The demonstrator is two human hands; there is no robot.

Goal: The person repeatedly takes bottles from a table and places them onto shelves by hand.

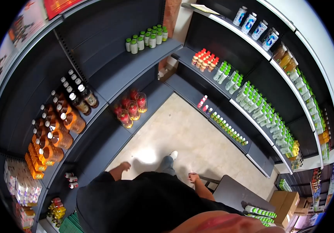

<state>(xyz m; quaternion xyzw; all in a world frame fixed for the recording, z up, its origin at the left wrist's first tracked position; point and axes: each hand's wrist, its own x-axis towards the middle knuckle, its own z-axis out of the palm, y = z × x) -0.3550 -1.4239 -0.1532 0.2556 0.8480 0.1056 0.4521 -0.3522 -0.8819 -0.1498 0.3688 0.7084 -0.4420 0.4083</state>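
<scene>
My left hand (125, 166) hangs over the pale floor (151, 132), beside the lower left shelf. Its fingers look loosely apart, with nothing visible in them. My right hand (193, 177) is in front of my body, near the dark bar at the end of a grey flat surface (235, 192). Its fingers are curled closed; what they hold, if anything, is too small to tell. Several green-capped bottles (260, 211) lie on that surface. Red packages in clear covers (132, 106) stand on the lower left shelf.
Shelves line both sides and meet in a corner (169, 72). Orange-brown bottles (60, 138) stand at left. White bottles with green caps (147, 39) are at the back, and rows of green-capped bottles (260, 110) at right. A cardboard box (283, 204) is at lower right.
</scene>
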